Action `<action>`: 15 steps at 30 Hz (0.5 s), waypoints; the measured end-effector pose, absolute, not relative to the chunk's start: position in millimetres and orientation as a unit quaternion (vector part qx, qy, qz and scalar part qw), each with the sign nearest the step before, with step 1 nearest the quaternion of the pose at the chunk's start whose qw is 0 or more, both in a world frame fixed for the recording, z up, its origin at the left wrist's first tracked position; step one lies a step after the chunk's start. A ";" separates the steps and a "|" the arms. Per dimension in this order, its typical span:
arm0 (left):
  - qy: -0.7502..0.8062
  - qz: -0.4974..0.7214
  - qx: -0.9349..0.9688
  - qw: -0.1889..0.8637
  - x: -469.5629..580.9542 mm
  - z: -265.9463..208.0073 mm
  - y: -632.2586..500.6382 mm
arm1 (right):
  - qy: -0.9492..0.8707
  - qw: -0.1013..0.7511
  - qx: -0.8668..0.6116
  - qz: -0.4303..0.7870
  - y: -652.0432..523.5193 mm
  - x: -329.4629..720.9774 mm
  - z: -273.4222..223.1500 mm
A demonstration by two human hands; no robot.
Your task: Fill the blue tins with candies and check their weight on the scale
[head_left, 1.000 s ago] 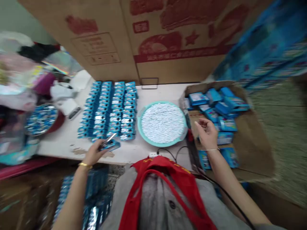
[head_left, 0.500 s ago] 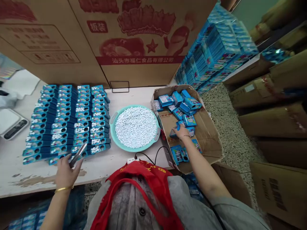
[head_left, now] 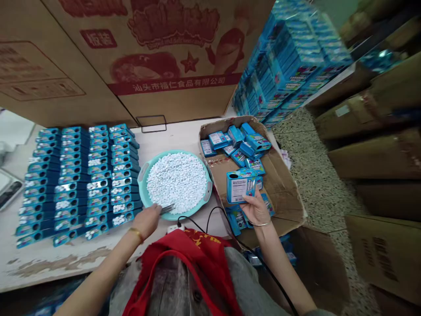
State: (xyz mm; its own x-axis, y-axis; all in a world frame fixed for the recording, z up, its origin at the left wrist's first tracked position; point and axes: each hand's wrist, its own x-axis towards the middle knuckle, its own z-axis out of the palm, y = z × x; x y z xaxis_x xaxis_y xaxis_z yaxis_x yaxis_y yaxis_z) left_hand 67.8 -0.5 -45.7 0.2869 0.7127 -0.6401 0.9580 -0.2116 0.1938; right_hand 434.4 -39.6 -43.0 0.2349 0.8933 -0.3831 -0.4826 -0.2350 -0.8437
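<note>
My left hand (head_left: 148,222) is closed around a narrow metal scoop (head_left: 167,209), whose tip reaches over the near rim of a turquoise basin (head_left: 142,180) and touches the small white candies (head_left: 176,180) heaped there. In my right hand (head_left: 255,208) is a small blue candy box (head_left: 241,186), held upright by its lower right edge with a dark round hole near its top left corner. That hand is above a cut-down cardboard box (head_left: 286,193) with more blue candy boxes (head_left: 251,145) lying loosely inside.
Rows of blue candy boxes (head_left: 70,175) stand on the table at left, some with white candies at their holes. A scale (head_left: 8,186) sits at the far left. Large cartons (head_left: 148,103) wall off the back. Wrapped blue stacks (head_left: 286,66) rise behind right. A black cable (head_left: 213,210) crosses the front.
My left hand has moved right from the box rows to the basin, bringing the scoop to the candies. My right hand has lifted a blue candy box from the carton. The view has shifted.
</note>
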 end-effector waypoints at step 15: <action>0.623 -0.045 0.717 0.310 145.7 -128.0 19.9 | -0.214 0.399 -0.440 0.776 -52.2 348.9 -46.7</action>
State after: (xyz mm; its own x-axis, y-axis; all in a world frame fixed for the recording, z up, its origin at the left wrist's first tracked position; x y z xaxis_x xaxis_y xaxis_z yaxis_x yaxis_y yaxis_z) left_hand 145.7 19.9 -128.0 0.2203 0.8654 -0.4500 0.9207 -0.0322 0.3888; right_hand 348.9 -52.2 -46.7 -0.2947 0.8070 -0.5118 -0.4314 -0.5903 -0.6823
